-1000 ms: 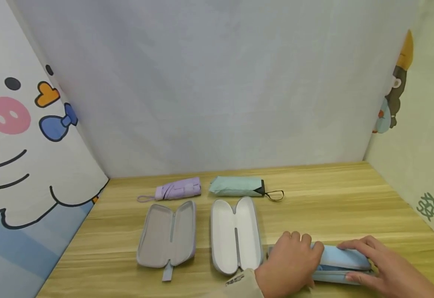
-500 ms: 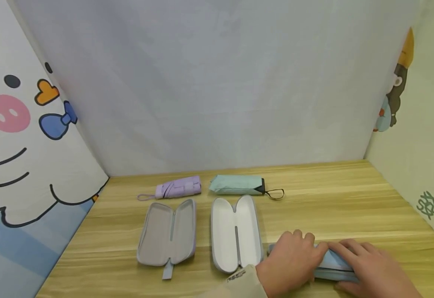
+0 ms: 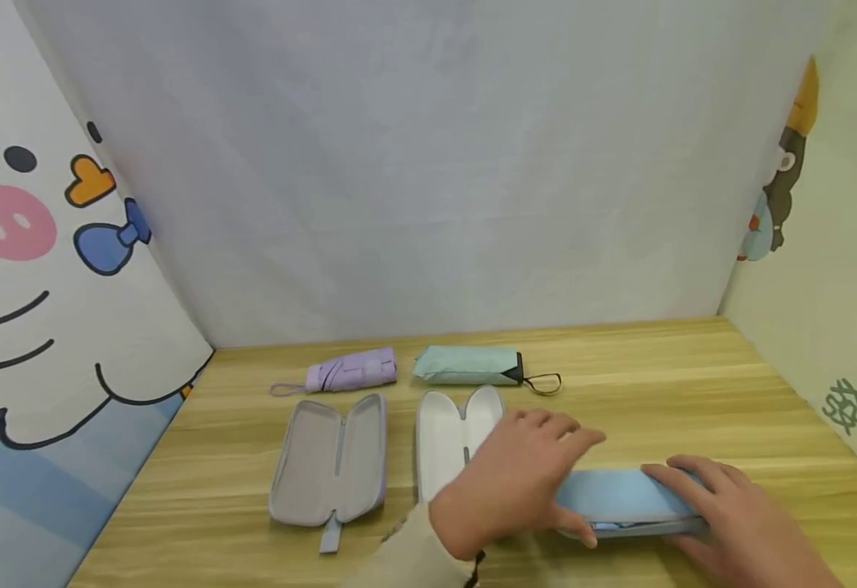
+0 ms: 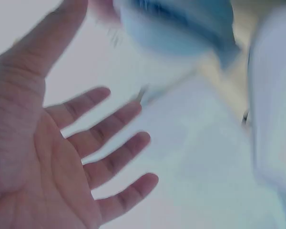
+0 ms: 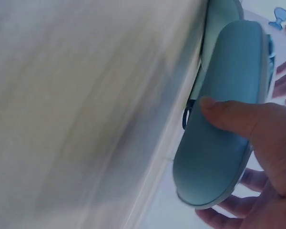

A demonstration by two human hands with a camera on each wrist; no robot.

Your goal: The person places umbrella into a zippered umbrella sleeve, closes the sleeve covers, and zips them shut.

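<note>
Blue case (image 3: 619,494): at the right front of the table (image 3: 693,392), lying roughly crosswise, between the two hands. A narrow gap shows along its front edge, with some blue material visible inside; what it is cannot be made out. Whether the case is fully down on the table, cannot tell.

Right hand (image 3: 740,518): curled round the right end of the blue case. Right wrist view shows the thumb pressed on one broad face and the fingers coming round from the opposite side.

Left hand (image 3: 524,478): spread, fingers apart and nearly straight, thumb out to the side, holding nothing. It sits at the left end of the blue case, the thumb overlapping the case's front corner in the head view; contact cannot be told. Left wrist view gives the bare palm, with the case blurred above it. Pale sleeve (image 3: 402,555) on this arm.

Left of the blue case, two further cases lie spread open, lining upward. Nearer one: white-lined case (image 3: 439,449), its right part hidden by the left hand. Farther one: grey-lined case (image 3: 318,465), with a tab (image 3: 330,535) extending from its front edge.

Behind these, two folded umbrellas side by side, apart: purple umbrella (image 3: 354,370), its loop to the left; green umbrella (image 3: 468,365), its dark strap (image 3: 543,384) to the right.

Surround: plain pale cloth (image 3: 428,163) at the back; cartoon-printed panel (image 3: 60,327) at left, another printed panel (image 3: 832,286) at right.
</note>
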